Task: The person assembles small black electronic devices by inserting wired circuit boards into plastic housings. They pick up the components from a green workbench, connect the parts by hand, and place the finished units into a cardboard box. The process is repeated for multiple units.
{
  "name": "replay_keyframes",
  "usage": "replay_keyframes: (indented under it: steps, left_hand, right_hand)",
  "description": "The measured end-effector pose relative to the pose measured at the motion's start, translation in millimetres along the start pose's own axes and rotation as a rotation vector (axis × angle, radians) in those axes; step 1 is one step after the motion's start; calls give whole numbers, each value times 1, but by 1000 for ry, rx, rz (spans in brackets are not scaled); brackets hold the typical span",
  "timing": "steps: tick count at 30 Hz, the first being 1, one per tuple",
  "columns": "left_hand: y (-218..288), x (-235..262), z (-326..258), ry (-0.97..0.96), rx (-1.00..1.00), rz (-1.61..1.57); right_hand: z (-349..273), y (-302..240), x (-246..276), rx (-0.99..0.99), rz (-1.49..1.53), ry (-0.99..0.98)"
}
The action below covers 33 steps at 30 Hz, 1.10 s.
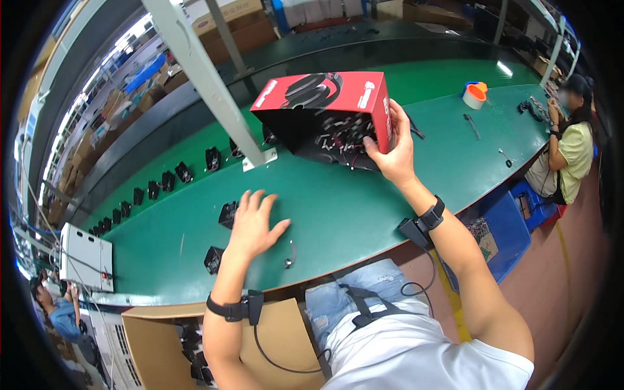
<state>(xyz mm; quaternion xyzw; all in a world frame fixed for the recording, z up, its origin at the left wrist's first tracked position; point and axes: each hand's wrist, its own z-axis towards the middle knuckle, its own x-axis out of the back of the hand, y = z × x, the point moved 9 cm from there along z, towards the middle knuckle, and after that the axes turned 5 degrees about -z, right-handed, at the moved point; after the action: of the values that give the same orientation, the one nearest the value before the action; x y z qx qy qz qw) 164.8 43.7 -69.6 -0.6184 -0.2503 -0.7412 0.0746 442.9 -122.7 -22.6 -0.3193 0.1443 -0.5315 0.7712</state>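
My right hand (396, 153) grips the right end of a red and black cardboard box (318, 91) with headphones pictured on it. The box is tilted, its open side facing me, and many small wired parts (344, 136) lie inside. Over the green table (338, 214), my left hand (255, 227) is open with fingers spread, holding nothing. Beside its fingers is a small black block-shaped part (227, 214), and a second black part (214, 260) sits by my left wrist. A small loose part with a red wire (290, 262) lies to the right of that hand.
A grey metal post (201, 78) stands behind the table, near a row of black parts (168, 181). At left is a white machine (81, 260); below it, an open carton (279, 335). An orange-and-white round container (475, 97), blue bin (520, 240) and seated co-worker (572, 156) are at right.
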Motion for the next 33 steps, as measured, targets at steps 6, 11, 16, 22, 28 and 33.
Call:
replay_keyframes:
  steps: [6,11,16,22,28,33]
  left_hand:
    - [18,-27,4,54,-109,22]
    - [13,-26,10,100,-34,-9]
    - [-1,-12,1,36,89,20]
    - [-20,40,-2,275,10,11]
    - [-45,49,-3,236,177,-81]
    - [-37,47,-6,151,227,-117]
  right_hand:
    - [4,-52,-23,377,-312,-71]
    - [5,-65,-11,543,-416,-47]
    - [37,-12,78,148,-174,249]
    - [23,195,239,-1026,825,545]
    - [-13,269,364,-1117,364,749]
    - [19,244,392,-953,320,1017]
